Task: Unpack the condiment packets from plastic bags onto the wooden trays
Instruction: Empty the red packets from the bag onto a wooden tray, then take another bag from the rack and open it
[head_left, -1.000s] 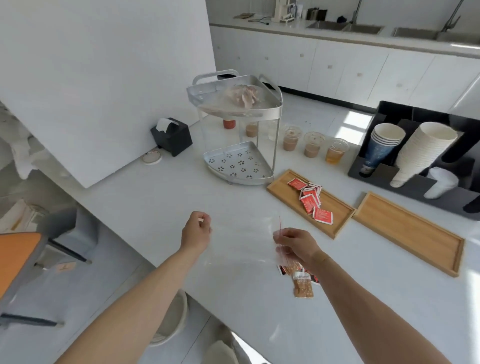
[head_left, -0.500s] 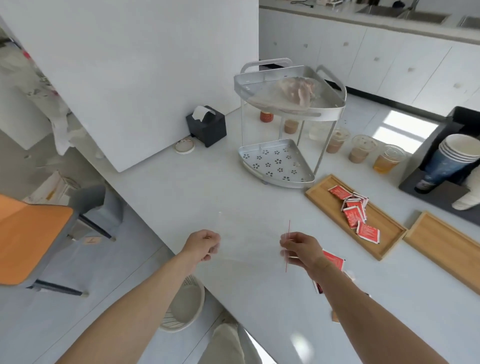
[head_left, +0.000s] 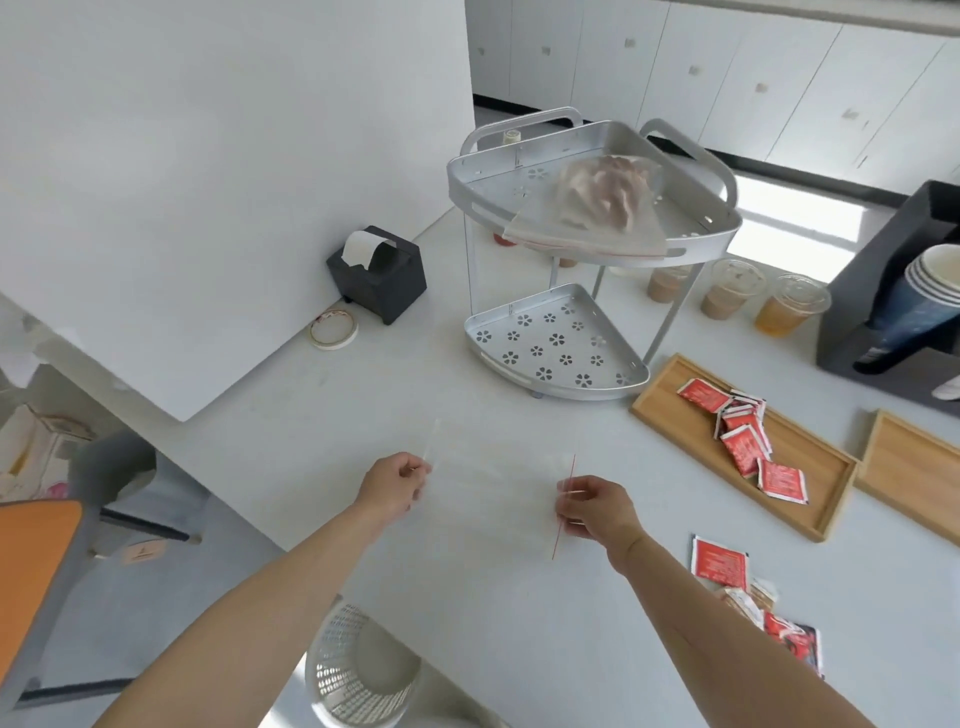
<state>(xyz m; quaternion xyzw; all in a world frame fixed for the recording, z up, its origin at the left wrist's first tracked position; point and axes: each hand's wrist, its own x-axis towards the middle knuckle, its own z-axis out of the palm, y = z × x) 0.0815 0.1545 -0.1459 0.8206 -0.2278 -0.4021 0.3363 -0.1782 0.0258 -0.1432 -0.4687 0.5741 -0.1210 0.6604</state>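
I hold a clear plastic bag (head_left: 493, 493) stretched flat above the counter. My left hand (head_left: 395, 486) pinches its left edge and my right hand (head_left: 592, 506) pinches the end with the red zip strip. The bag looks empty. Several red condiment packets (head_left: 743, 436) lie in the nearer wooden tray (head_left: 675, 395). A second wooden tray (head_left: 904, 467) sits to its right with nothing visible in it. More packets, red and brown (head_left: 737, 582), lie loose on the counter by my right forearm.
A two-tier metal corner rack (head_left: 550, 343) stands behind, with another filled plastic bag (head_left: 597, 202) on its top shelf. Lidded drinks (head_left: 732, 296), a black cup holder (head_left: 883, 291), a tissue box (head_left: 379, 275) and a tape roll (head_left: 333, 330) sit around. A white bin (head_left: 358, 675) stands below the counter edge.
The view has swung left and down, so the trays and packets now sit further right. Both hands still hold the bag stretched between them; the loose packets now lie clear of the bag.
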